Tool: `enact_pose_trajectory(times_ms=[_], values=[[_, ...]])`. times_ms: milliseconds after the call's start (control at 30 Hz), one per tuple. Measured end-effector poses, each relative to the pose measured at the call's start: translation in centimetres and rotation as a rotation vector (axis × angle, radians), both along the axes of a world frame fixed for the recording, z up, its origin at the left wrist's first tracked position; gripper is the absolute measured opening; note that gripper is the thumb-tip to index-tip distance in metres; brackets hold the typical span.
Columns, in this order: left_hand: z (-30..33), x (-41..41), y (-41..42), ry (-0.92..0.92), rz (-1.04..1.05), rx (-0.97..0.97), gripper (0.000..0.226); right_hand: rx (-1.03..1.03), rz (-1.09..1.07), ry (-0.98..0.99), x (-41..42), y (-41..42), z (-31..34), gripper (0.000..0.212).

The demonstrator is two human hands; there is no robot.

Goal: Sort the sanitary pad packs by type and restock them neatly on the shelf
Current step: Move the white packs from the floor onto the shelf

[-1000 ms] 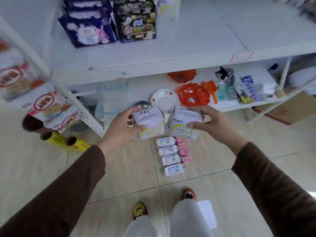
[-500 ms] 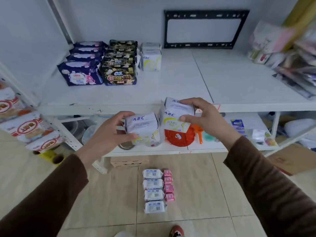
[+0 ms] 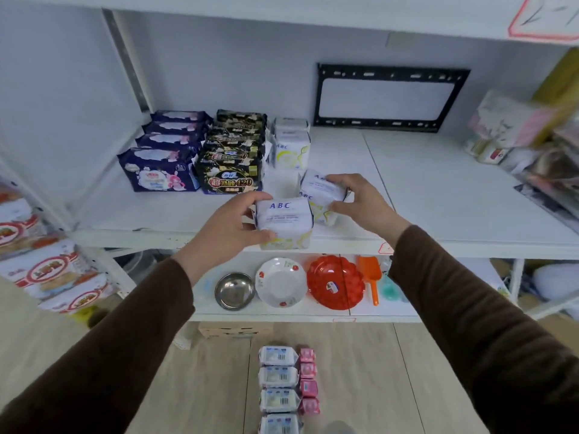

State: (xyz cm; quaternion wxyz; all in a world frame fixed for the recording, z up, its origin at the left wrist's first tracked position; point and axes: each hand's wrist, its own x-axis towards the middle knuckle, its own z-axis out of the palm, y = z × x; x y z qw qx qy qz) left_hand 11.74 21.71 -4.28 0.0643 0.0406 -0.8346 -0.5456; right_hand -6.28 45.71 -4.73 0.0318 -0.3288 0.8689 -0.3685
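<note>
My left hand (image 3: 232, 228) grips a white ABC pad pack (image 3: 283, 219) at the front edge of the white shelf (image 3: 438, 214). My right hand (image 3: 360, 198) holds a second white ABC pack (image 3: 319, 192), tilted, just behind and to the right of the first. Further back on the shelf stand a row of dark blue packs (image 3: 159, 170), a row of black packs (image 3: 230, 172) and two white ABC packs (image 3: 291, 150). On the floor lie several white packs (image 3: 277, 377) beside small pink packs (image 3: 308, 379).
The lower shelf carries a steel bowl (image 3: 234, 291), a white plate (image 3: 280, 286), a red plate (image 3: 336, 286) and an orange scoop (image 3: 371, 277). A black frame (image 3: 388, 98) leans on the back wall. Red-and-white packets (image 3: 50, 270) hang left; assorted packs (image 3: 532, 145) crowd the shelf's right end.
Both hands rose from below the shelf edge to the shelf, carrying the two ABC packs forward over its front edge. The view tilted up from the floor.
</note>
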Motion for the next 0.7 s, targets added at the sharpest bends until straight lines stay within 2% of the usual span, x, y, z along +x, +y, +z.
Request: enact_pose_trajectory(times_ms=[167,300,467,600,700], values=[[-1.3,-3.9,-0.5,0.004,-0.017,-0.055,0.064,0.04,0.012,-0.08,-4.6,-3.3,-1.0,0.057],[-1.7,-6.8,-0.6,0.002,0.003,-0.1,0.06,0.006,0.079,-0.159,-8.2,-5.8,-1.2,0.048],[-1.9,-10.0,-0.5,-0.011,0.048,-0.133,0.058,-0.013,0.182,-0.122,-11.8,-7.8,-1.2,0.046],[-1.8,-11.4,-0.6,0.029,0.075,-0.37,0.053,-0.037,0.249,-0.046,-13.8,-8.6,-1.6,0.043],[-2.2,-11.8,-0.4,0.07,0.094,-0.591,0.058,-0.075,0.285,-0.083,-14.5,-8.7,-1.8,0.038]])
